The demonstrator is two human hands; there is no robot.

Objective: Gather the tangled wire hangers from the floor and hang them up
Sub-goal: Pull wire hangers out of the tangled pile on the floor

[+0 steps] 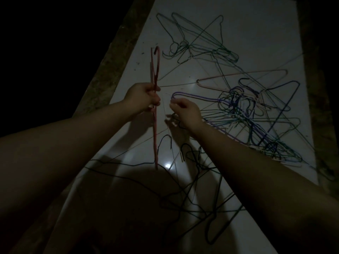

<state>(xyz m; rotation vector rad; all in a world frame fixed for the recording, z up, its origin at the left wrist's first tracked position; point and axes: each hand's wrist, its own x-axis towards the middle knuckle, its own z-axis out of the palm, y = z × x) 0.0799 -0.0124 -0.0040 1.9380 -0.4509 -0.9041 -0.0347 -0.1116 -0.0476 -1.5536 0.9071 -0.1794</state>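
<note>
A glossy white tiled floor (247, 30) fills most of the dim view, bordered on the left by a rough, speckled strip (110, 61), with darkness beyond it. Wire hangers are scattered across the tiles in three loose groups. The biggest is a dense tangle of purple, blue and green hangers (256, 116) on the right side. A knot of green hangers (201, 46) lies at the far end, and a sprawl of dark hangers (192, 180) lies nearest the person, partly under a broad shadow. A single pink hanger (238, 76) lies flat between the green knot and the right-hand tangle, touching the latter. Two bare forearms reach forward over the dark sprawl. The left hand (145, 97) is raised above the floor with its fingers wrapped tight round a red wire hanger (155, 125), held upright and seen edge-on, its hook at the top. The right hand (185, 110) hovers just beside it, fingers curled downward close to the rounded corner of a purple hanger (198, 97); thin wires run by its fingertips, but whether they pinch one cannot be told in this light
</note>
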